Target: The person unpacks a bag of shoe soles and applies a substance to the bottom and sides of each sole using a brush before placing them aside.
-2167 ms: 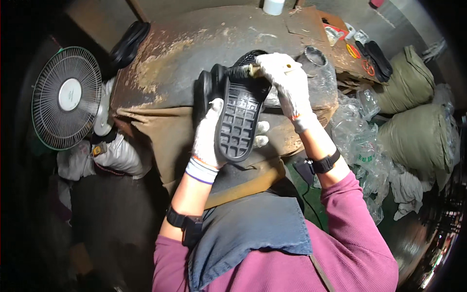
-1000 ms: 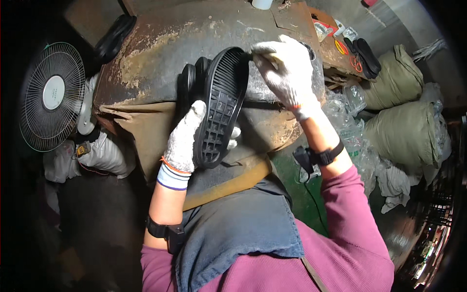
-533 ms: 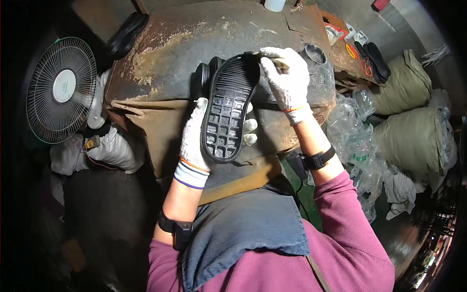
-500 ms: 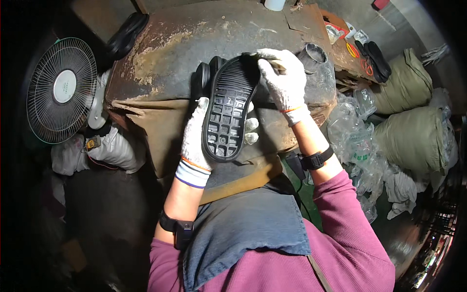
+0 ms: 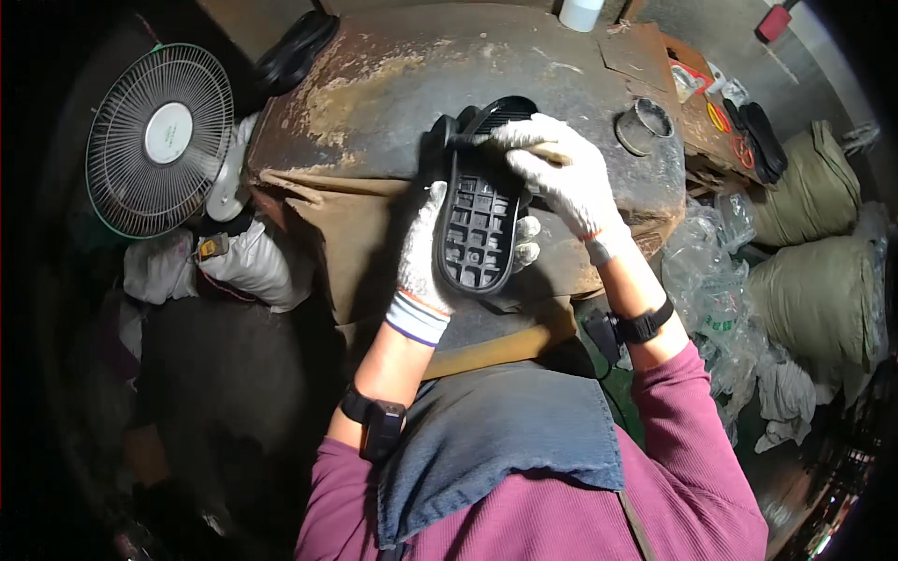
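A black rubber shoe sole (image 5: pixel 478 224) lies tilted in my left hand (image 5: pixel 426 238), its hollow gridded side facing up and its far end ribbed. The gloved thumb presses along the sole's left rim, and the fingertips show past its right edge. My right hand (image 5: pixel 561 168), also in a white knit glove, is closed around a thin tan-handled tool (image 5: pixel 552 152) that looks like a brush. Its dark tip reaches across the upper part of the sole to the left rim. Further black rubber pieces (image 5: pixel 440 140) show behind the sole, partly hidden by it.
Ahead stands a worn, cloth-draped work surface (image 5: pixel 412 93) with an open metal can (image 5: pixel 644 126) at its right. A fan (image 5: pixel 161 140) is on the left. Scissors (image 5: pixel 742 150), clear plastic bags (image 5: pixel 706 271) and green sacks (image 5: pixel 812 290) are on the right.
My right hand has moved the tool from the sole's far end toward me and across to its left rim. My left hand keeps hold of the sole. The whole view has shifted.
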Motion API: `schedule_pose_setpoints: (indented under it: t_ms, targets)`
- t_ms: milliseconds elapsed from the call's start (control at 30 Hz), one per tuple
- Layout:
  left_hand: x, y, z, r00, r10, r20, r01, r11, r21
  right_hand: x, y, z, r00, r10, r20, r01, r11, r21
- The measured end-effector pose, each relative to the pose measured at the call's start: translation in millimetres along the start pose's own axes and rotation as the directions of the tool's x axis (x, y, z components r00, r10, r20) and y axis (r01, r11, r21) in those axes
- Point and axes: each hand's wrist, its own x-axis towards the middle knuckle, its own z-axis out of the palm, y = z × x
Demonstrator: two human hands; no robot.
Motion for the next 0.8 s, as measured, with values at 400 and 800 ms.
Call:
schedule_pose_setpoints:
  t_ms: [400, 800]
  targets:
    - [-0.9, 22.7, 1.9, 0.967, 0.254, 0.008, -0.252, 0.958, 0.138, -51.8, -51.7, 5.4, 0.894, -0.264, 0.362, 0.322, 0.94, -0.11]
    - [-33.1, 124.5, -78.3, 0.972, 0.149, 0.182, 0.235, -0.652, -0.72, -48.3, -78.8, 36.4, 0.899, 0.35, 0.262, -0.425, 0.841, 0.335]
